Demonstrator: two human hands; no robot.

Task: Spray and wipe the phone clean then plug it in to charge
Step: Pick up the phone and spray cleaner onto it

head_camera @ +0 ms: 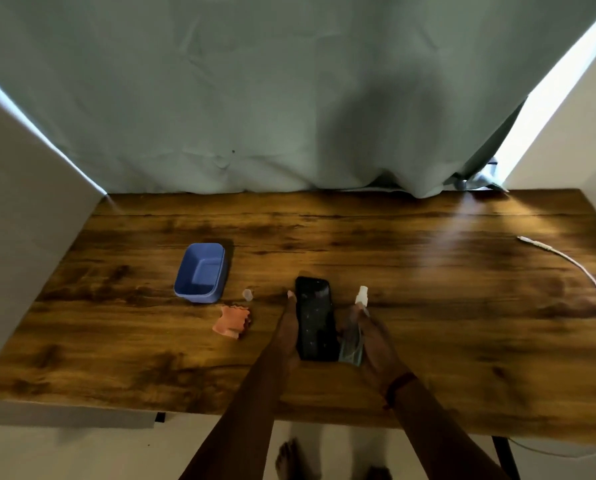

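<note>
Left hand (287, 329) is wrapped along the black slab phone (315, 320) at the near middle of the wooden worktop (428, 271). Right hand (376, 341) grips a clear plastic spray bottle (353, 336) right beside it. The open blue plastic tub (217, 271) off to the left shows just its bare floor.

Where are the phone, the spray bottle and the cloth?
phone (315, 320), head view, middle of its dark screen
spray bottle (352, 341), head view, its clear body
cloth (232, 322), head view, centre of the orange folds
</note>
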